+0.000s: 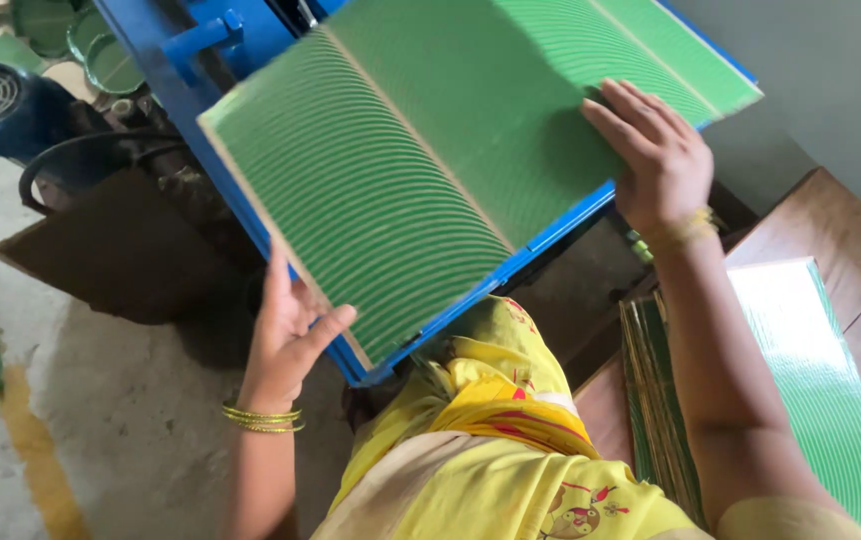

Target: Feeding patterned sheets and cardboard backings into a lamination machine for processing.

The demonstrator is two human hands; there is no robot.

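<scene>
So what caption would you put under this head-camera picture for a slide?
Both hands, left hand and right hand, hold a green ribbed sheet over a blue machine frame, beside a stack of similar sheets.

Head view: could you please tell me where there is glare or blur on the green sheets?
Head view: the green striped sheet held by the left hand and right hand is sharp and evenly lit; the stack of green sheets shows pale glare on top.
</scene>
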